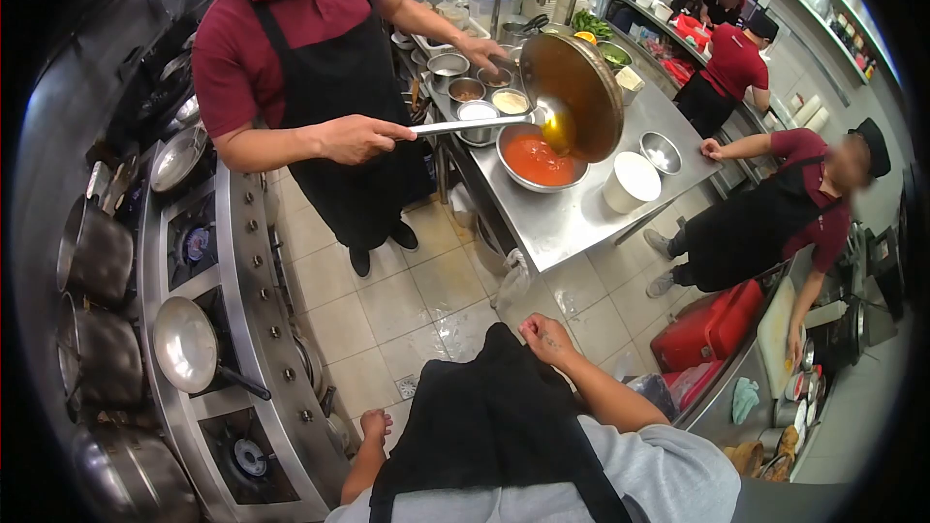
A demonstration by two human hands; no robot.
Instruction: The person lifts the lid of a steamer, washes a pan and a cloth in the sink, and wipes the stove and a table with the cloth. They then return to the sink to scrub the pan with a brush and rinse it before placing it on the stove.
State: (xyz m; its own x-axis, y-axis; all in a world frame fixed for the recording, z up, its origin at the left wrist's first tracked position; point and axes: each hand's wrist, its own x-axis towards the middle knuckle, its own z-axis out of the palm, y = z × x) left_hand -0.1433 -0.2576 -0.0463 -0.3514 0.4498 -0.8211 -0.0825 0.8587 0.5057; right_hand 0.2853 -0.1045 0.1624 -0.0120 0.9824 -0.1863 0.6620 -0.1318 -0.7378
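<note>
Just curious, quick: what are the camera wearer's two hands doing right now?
Left hand: curled shut, holding nothing visible.
Right hand: fingers bent against the black apron; grip cannot be told.

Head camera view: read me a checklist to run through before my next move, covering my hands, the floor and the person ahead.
1. Left hand empty: ok. It is curled, holding nothing, beside the steel stove front.
2. Right hand free: cannot tell. It lies on the black cloth apron; whether it grips the cloth is unclear.
3. Pale tiled floor dry: not ok. Glossy patches look wet.
4. Aisle ahead free: not ok. A person in a red shirt stands there, tipping a round metal wok over a steel bowl of orange sauce.
5. Burner under the near round steel pan off: cannot tell. The pan covers it.
</note>
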